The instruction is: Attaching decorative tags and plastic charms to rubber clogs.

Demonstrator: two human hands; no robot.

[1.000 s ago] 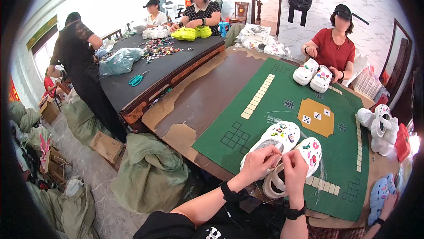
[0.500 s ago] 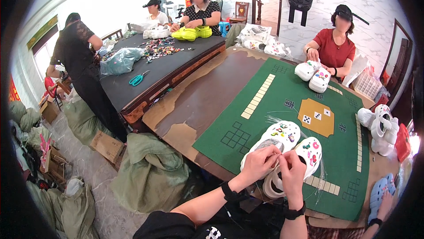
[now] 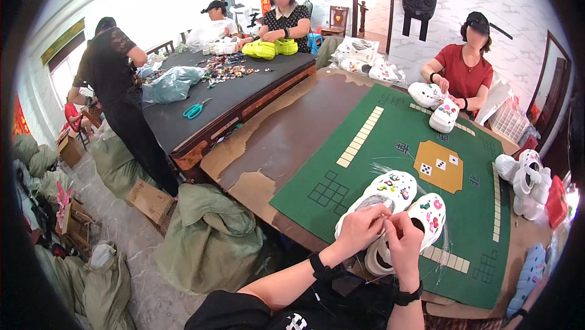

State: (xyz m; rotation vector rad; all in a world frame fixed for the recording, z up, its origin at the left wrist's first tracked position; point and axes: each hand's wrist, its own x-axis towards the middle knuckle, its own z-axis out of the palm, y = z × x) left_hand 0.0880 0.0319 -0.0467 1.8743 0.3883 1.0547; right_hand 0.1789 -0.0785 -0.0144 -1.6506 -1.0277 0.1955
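Note:
A pair of white clogs stands before me on the green mat. The left clog carries several small colourful charms and has greyish clear stuffing at its opening; more charms dot the right clog. Above their openings, my left hand and my right hand meet with pinched fingertips. Whatever lies between the fingers is too small to make out. Thin clear strands spread on the mat beside the right clog, and others stick out beyond the left one.
Across the table, a person in red handles white clogs. White shoes and a blue clog are at the right. On the dark table lie teal scissors, loose charms and yellow-green clogs. Green sacks fill the floor at left.
My hands stay pinched together over the clogs, nearly unmoved. At the lower right, the blue clog has turned and the hand on it has dropped mostly out of view. The view has shifted slightly.

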